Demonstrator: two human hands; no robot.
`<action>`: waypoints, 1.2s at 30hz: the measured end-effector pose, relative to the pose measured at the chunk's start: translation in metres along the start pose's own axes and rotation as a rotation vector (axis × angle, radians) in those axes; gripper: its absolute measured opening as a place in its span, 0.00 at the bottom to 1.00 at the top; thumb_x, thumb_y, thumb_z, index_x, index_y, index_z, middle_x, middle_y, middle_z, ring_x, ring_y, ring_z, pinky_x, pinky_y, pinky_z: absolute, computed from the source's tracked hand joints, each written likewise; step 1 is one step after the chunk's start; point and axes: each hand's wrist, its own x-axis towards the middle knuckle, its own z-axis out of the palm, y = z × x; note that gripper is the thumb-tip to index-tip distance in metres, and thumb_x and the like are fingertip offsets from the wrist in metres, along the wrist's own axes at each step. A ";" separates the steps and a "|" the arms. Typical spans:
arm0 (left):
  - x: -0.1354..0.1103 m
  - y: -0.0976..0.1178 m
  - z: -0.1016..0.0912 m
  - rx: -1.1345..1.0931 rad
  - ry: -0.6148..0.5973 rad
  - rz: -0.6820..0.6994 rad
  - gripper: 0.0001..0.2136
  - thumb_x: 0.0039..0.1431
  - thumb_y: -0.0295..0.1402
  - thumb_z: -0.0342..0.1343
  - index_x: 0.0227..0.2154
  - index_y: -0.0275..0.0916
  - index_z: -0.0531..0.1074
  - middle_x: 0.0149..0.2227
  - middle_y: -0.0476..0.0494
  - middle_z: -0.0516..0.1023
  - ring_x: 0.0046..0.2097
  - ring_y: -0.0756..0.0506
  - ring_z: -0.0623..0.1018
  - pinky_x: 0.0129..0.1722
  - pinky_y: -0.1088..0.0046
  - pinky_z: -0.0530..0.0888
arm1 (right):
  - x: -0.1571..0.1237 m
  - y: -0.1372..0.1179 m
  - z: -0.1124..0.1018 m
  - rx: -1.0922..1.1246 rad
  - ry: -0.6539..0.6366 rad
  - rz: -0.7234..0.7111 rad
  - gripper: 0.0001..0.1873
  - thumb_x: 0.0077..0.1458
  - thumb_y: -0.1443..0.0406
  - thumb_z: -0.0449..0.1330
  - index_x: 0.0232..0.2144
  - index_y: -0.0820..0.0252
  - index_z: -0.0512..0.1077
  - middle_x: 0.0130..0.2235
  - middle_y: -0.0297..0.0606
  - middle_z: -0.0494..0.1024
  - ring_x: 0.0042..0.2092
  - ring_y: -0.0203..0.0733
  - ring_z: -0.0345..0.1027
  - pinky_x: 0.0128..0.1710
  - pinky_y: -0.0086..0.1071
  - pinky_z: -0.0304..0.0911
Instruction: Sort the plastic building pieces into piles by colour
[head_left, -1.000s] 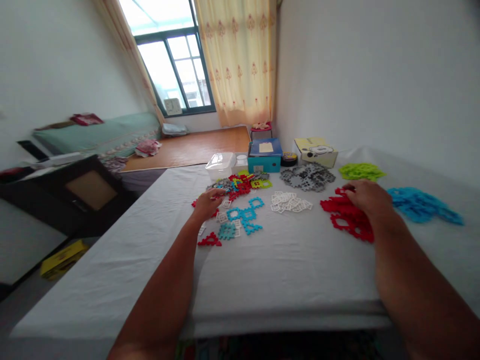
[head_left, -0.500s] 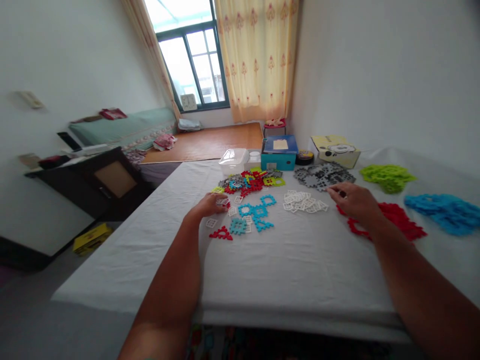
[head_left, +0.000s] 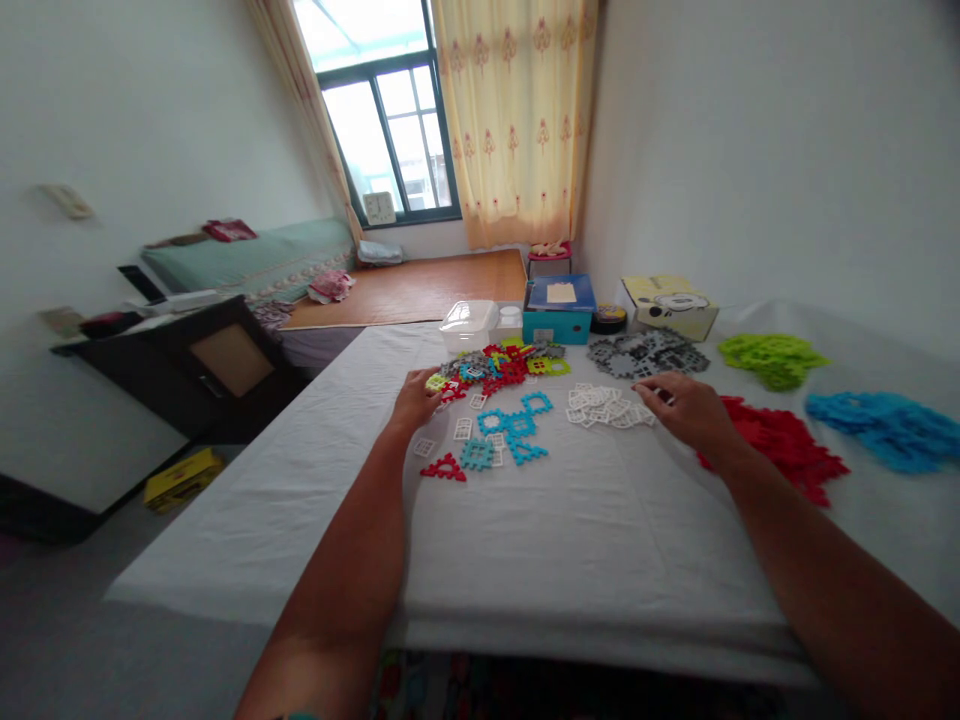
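My left hand (head_left: 416, 398) lies with curled fingers on the near edge of a mixed pile of coloured plastic pieces (head_left: 499, 365), beside a yellow-green piece. What it grips is hidden. My right hand (head_left: 686, 408) has its fingers drawn together at the right edge of a pile of small white frames (head_left: 600, 405), over the left end of a red pile (head_left: 780, 445). Between my hands lie joined blue pieces (head_left: 510, 430), a red triangle (head_left: 444, 467) and loose white frames (head_left: 463, 428).
Grey (head_left: 645, 352), green (head_left: 772, 355) and blue (head_left: 889, 425) piles lie on the white-covered table (head_left: 570, 540). At its far end stand a clear tub (head_left: 469, 322), a blue box (head_left: 559, 305), a dark tin (head_left: 607, 318) and a yellow box (head_left: 667, 300). A dark cabinet (head_left: 210, 360) stands to the left.
My right hand left the red pile and moved left to the white frames. My left hand shifted slightly farther, into the mixed pile's edge. The view turned a little left.
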 end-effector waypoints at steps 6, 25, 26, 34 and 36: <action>-0.012 0.053 0.015 -0.559 -0.305 0.136 0.21 0.49 0.39 0.62 0.45 0.34 0.73 0.40 0.40 0.79 0.39 0.47 0.78 0.40 0.66 0.77 | -0.005 -0.038 0.007 0.266 -0.069 -0.075 0.16 0.59 0.57 0.52 0.43 0.56 0.75 0.37 0.39 0.80 0.30 0.39 0.72 0.31 0.33 0.67; 0.006 0.010 -0.002 -0.217 0.151 -0.036 0.15 0.55 0.29 0.50 0.43 0.34 0.75 0.42 0.41 0.80 0.43 0.46 0.79 0.48 0.68 0.73 | -0.003 0.104 -0.027 -0.331 0.001 0.229 0.14 0.55 0.59 0.51 0.33 0.56 0.76 0.37 0.52 0.78 0.37 0.58 0.70 0.35 0.50 0.62; 0.007 -0.001 -0.005 -0.148 0.153 -0.084 0.16 0.54 0.27 0.49 0.44 0.34 0.75 0.43 0.41 0.80 0.44 0.46 0.78 0.48 0.68 0.73 | -0.004 0.105 -0.025 -0.361 0.029 0.213 0.14 0.55 0.59 0.52 0.33 0.56 0.76 0.39 0.53 0.78 0.39 0.60 0.70 0.36 0.52 0.62; 0.006 -0.034 0.000 0.312 -0.046 -0.173 0.19 0.55 0.29 0.53 0.50 0.38 0.72 0.53 0.40 0.75 0.56 0.43 0.71 0.56 0.68 0.65 | 0.004 0.044 -0.005 -0.195 0.026 0.001 0.17 0.56 0.60 0.50 0.43 0.55 0.73 0.49 0.47 0.75 0.50 0.57 0.66 0.48 0.52 0.61; 0.005 -0.035 0.000 0.295 -0.080 -0.191 0.20 0.53 0.31 0.56 0.50 0.41 0.72 0.50 0.42 0.77 0.53 0.43 0.73 0.53 0.69 0.68 | 0.005 0.037 -0.001 -0.134 -0.006 -0.061 0.16 0.56 0.61 0.51 0.43 0.56 0.73 0.48 0.45 0.76 0.50 0.53 0.68 0.51 0.49 0.61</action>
